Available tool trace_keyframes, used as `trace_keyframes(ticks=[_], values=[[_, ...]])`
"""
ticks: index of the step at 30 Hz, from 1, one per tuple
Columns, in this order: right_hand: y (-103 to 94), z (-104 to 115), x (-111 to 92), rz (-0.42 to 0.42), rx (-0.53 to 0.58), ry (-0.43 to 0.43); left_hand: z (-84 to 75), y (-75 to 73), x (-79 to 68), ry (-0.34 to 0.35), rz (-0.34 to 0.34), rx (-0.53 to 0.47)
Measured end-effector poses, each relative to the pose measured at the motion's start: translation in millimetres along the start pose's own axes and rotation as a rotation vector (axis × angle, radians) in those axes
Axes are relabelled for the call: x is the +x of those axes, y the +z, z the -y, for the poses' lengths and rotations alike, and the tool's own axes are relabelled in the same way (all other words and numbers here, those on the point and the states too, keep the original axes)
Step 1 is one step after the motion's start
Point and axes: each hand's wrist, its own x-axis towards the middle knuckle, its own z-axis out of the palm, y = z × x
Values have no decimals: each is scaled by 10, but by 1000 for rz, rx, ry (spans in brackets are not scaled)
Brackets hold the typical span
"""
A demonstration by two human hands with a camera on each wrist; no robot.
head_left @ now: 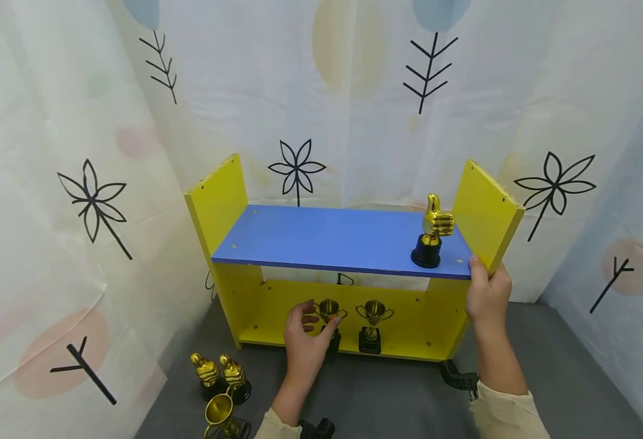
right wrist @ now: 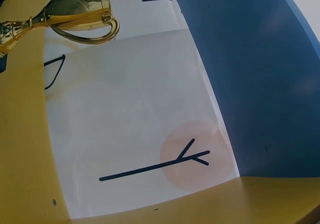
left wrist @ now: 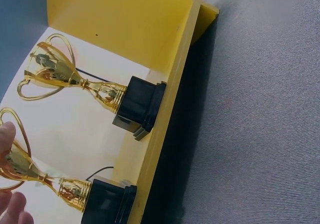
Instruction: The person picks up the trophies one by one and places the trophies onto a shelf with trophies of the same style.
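My left hand holds a gold trophy cup with a black base at the front of the yellow lower shelf. The thumb is at one side of the bowl, the fingers at the other. To its right, a matching trophy cup stands upright on the same board. My right hand grips the front edge of the yellow right side panel, its thumb near the blue upper shelf. On that blue board stands a gold thumbs-up trophy, near the right end.
Two more thumbs-up trophies, a left one and a right one, stand on the grey table, left of my left forearm. Another gold cup is in front of them. A patterned white curtain hangs behind the shelf unit.
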Motion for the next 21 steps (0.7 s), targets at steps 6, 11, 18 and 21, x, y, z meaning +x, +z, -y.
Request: trace_keyframes(ticks=[6, 11, 18, 21], values=[[-2, -7, 18, 6, -6, 10, 12, 19, 20, 4, -1, 23], [-1, 0, 17, -2, -14, 7, 25, 40, 35, 10, 4, 26], [-11, -13, 14, 11, -15, 7, 32, 61, 36, -1, 3, 32], [-10, -8, 11, 11, -16, 5, 28, 69, 39, -10, 2, 38]])
